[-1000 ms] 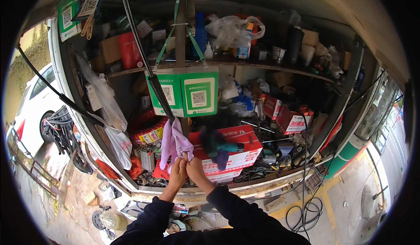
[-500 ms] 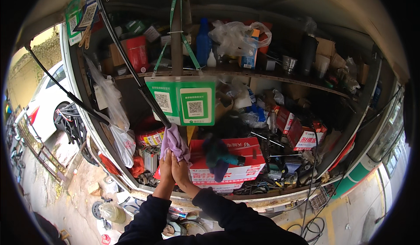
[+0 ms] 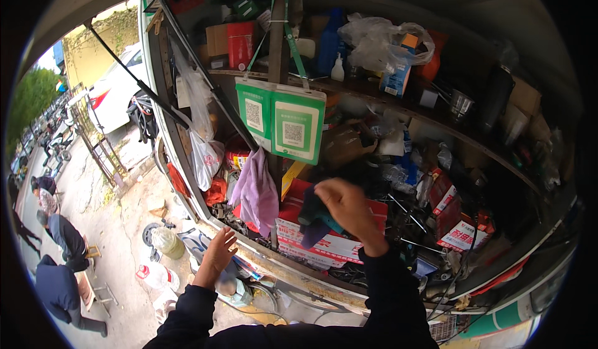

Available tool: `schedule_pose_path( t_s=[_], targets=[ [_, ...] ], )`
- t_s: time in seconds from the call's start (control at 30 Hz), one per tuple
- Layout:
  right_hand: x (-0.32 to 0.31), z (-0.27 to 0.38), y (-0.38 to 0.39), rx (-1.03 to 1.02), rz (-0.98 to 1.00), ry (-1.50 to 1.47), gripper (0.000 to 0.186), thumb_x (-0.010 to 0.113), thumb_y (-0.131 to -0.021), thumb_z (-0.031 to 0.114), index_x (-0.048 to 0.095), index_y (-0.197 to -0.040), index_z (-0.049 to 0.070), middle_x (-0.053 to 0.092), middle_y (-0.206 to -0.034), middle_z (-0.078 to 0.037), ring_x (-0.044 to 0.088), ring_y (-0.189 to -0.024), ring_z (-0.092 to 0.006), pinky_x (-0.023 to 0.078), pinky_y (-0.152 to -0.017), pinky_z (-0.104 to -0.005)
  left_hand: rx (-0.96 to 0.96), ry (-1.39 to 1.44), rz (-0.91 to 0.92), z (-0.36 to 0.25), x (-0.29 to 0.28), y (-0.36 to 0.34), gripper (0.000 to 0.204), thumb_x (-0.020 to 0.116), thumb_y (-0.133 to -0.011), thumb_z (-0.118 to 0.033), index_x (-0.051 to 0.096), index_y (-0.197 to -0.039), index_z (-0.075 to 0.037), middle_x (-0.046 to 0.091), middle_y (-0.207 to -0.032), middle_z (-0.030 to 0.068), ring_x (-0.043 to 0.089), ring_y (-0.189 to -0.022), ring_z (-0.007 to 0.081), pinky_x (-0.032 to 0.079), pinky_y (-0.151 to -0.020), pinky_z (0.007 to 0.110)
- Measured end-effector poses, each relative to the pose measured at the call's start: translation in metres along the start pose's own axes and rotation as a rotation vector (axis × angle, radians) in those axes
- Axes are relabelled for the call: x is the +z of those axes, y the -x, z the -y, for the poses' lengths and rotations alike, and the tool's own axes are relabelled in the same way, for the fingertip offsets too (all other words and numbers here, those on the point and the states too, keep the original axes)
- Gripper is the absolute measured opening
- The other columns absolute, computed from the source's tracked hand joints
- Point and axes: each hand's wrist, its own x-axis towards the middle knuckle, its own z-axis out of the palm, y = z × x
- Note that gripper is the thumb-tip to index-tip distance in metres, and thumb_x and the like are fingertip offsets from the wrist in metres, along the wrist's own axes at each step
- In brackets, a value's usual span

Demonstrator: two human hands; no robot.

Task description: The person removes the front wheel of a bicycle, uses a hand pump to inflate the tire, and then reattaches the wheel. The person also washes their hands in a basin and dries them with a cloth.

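Observation:
A lilac cloth [image 3: 256, 190] hangs free at the lower end of a black strut, with neither hand on it. My left hand [image 3: 217, 253] is open below and left of the cloth, its fingers apart and nothing in it. My right hand [image 3: 350, 207] is raised over the red and white carton [image 3: 324, 242], back of the hand showing and fingers stretched out to the left. Just behind its fingers sits a dark purple and teal thing [image 3: 314, 221], partly hidden; its kind I cannot make out.
A green payment-code sign [image 3: 280, 119] hangs from a post above the cloth. Bottles, cartons and plastic bags crowd the shelf [image 3: 398, 100]. Loose tools and parts fill the compartment below. The black strut [image 3: 208, 71] slants across the left. People sit outside at lower left.
Both hands have let go of the lilac cloth, which now hangs down. My left hand moved down and left, my right hand right and up. The view has shifted left.

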Motion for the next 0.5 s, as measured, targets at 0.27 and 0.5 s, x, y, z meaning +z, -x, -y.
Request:
schedule_pose_path(
  t_s=[0.27,0.5],
  targets=[
    [-0.072,0.026,-0.162,-0.348,-0.43,0.485,0.024,0.065,-0.094,0.021,0.068,-0.107,0.001,0.071,-0.098,-0.016,0.069,-0.087,-0.0267,0.053,-0.074,-0.0356,-0.193,0.212,-0.166,0.071,-0.105,0.093,0.034,0.062,-0.094,-0.042,0.062,-0.108,-0.011,0.066,-0.103,0.0077,0.063,-0.099,0.0252,0.048,-0.091,0.043],
    [-0.074,-0.011,-0.245,-0.157,-0.451,0.811,0.044,0.075,-0.081,0.026,0.063,-0.111,-0.004,0.067,-0.101,-0.023,0.065,-0.097,-0.0387,0.053,-0.079,-0.0476,-0.162,0.388,-0.335,0.109,-0.164,0.16,0.021,0.063,-0.093,-0.028,0.064,-0.103,-0.009,0.068,-0.091,0.0087,0.066,-0.084,0.0265,0.053,-0.082,0.042]
  ],
)
